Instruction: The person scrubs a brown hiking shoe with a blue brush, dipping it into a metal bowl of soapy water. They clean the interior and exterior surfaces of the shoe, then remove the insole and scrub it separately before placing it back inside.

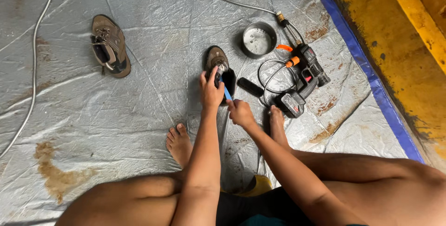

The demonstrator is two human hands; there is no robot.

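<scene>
1. My left hand grips the brown shoe, which lies on the grey tarp just ahead of my bare feet.
2. My right hand pinches a blue brush handle against that shoe.
3. By my judgement scrubbing is mid-way: the second shoe lies untouched, well apart to the left.
4. A metal bowl and cordless sprayer sit near.
</scene>
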